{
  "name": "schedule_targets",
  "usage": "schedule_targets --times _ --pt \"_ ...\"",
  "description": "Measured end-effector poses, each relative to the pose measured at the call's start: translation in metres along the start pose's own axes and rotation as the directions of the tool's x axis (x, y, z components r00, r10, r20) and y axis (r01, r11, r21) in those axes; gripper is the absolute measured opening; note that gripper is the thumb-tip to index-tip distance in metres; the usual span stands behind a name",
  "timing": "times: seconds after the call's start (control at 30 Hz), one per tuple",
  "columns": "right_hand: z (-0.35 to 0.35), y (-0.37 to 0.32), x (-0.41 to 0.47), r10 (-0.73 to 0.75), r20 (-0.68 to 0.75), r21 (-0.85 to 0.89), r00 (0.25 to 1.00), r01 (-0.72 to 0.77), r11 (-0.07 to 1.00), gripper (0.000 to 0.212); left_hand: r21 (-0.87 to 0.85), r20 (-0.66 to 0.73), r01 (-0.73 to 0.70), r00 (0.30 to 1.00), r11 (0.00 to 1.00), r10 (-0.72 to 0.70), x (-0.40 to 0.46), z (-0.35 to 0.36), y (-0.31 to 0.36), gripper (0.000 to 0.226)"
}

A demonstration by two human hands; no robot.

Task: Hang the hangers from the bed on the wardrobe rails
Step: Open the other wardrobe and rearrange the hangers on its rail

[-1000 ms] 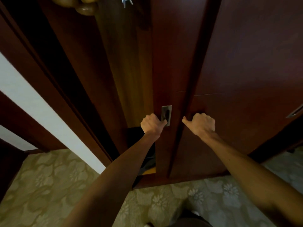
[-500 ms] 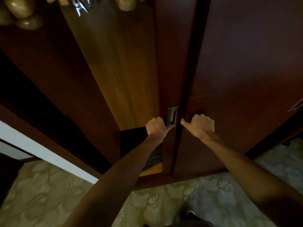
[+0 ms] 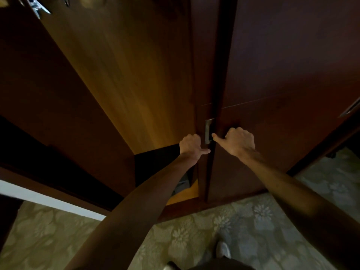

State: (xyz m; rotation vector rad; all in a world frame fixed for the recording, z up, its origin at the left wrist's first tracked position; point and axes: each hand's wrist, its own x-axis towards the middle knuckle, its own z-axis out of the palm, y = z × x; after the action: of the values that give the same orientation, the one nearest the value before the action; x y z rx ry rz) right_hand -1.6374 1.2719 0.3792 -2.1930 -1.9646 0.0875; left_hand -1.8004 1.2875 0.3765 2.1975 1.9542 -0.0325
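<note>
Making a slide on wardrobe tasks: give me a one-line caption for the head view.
Left hand and right hand curl on the sliding wardrobe door edges beside its metal handle.

1. Two bare forearms are seen, with no sleeves on either as far as the frame's lower edge.
2. No watch, ring or band is seen on the left hand (image 3: 191, 145) or the right hand (image 3: 238, 141).
3. A light-coloured shoe (image 3: 223, 250) is worn; only its toe is shown at the bottom edge.
4. Dark clothing (image 3: 220, 266) is glimpsed beside the shoe, too dim for its kind to be told.
</note>
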Motion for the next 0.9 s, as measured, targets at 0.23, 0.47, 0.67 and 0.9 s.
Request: schedule_targets --times 0.23,0.47,0.67,0.9 --pt "-0.006 0.018 0.004 -0.021 -0.008 0.009 1.0 0.021 1.0 0.073 0.059 0.007 -0.051 0.999 0.997 0.051 0.014 0.003 0.029 0.058" --pt "-0.014 0.026 0.008 -0.061 0.0 -0.044 0.998 0.061 0.997 0.072 0.078 -0.004 -0.081 0.997 0.994 0.082 0.023 0.009 0.054 0.052" --pt "-0.018 0.023 0.005 -0.049 0.006 -0.031 0.999 0.049 0.998 0.067 0.048 -0.004 -0.111 0.994 0.993 0.111 0.03 0.013 0.06 0.047" --pt "-0.027 0.014 0.001 -0.032 0.025 0.006 0.999 0.032 0.999 0.059 0.036 0.036 -0.152 0.988 0.988 0.151 0.03 0.008 0.056 0.046"
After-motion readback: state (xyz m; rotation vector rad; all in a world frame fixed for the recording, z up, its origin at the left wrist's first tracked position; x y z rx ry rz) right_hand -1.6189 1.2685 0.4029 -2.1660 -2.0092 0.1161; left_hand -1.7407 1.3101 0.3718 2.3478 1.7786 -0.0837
